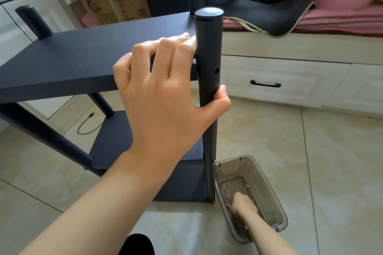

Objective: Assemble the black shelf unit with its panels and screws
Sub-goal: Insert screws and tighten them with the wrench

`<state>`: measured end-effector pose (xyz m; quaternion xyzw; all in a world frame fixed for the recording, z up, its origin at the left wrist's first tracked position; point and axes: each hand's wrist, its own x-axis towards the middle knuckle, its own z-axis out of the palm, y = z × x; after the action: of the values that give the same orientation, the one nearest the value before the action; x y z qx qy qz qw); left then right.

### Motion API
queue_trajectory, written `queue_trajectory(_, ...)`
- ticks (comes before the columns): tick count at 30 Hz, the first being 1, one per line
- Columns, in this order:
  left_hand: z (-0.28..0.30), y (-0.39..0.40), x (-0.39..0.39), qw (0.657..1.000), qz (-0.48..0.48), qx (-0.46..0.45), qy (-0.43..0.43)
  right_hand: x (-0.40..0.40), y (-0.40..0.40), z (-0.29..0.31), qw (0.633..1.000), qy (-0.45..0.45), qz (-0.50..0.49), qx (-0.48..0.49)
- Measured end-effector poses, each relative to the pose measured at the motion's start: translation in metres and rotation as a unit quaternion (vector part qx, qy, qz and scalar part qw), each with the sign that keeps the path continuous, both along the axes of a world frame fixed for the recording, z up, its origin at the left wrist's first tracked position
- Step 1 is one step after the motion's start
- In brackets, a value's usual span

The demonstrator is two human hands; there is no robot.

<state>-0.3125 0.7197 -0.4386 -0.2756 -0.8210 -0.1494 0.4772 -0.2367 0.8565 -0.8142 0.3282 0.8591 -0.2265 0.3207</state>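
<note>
Black shelf unit point(87, 62) stands on pale tiled floor point(310, 151): 2 flat matte panels visible, upper and lower, w/ 4 round smooth posts showing capped tops. Left hand point(165, 89) grips near-right post point(209, 80), thumb wrapped round it, fingers resting on upper panel. Right hand point(243, 203) reaches into clear rectangular plastic bin point(275, 198) beside post's foot; grip can't be told. Bin holds 2 small metal rings point(241, 177).

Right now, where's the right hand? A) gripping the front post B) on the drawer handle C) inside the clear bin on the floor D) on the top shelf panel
C: the right hand reaches down into the clear bin beside the shelf's front post.
</note>
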Motion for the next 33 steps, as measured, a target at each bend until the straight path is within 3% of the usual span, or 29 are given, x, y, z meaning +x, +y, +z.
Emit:
queue_trajectory(8, 0.002, -0.001, 0.003, 1.0, -0.012, -0.004, -0.019, -0.022, 0.004, 0.036, 0.999, 0.02, 0.032, -0.027)
queue_trajectory(14, 0.008, -0.006, 0.009, 0.997, -0.019, -0.021, -0.068, -0.064, 0.025, 0.156, 0.984, 0.004, 0.176, 0.033)
queue_trajectory(17, 0.013, -0.009, 0.013, 0.994, -0.025, -0.042, -0.1, -0.064, 0.034, 0.222, 0.981, 0.036, 0.187, 0.029)
queue_trajectory(22, 0.021, -0.014, 0.019, 0.985, -0.033, -0.073, -0.153, -0.039, 0.025, 0.311, 0.968, 0.202, 0.15, -0.004)
queue_trajectory(26, 0.027, -0.022, 0.023, 0.976, -0.07, -0.081, -0.187, -0.003, 0.006, 0.349, 0.914, 0.404, 0.02, -0.019)
queue_trajectory(30, 0.034, -0.029, 0.036, 0.963, -0.157, 0.067, -0.21, 0.024, -0.01, 0.372, 0.825, 0.565, -0.029, 0.005)
queue_trajectory(33, 0.035, -0.039, 0.05, 0.925, -0.202, 0.208, -0.246, 0.029, -0.02, 0.392, 0.779, 0.627, -0.023, -0.005)
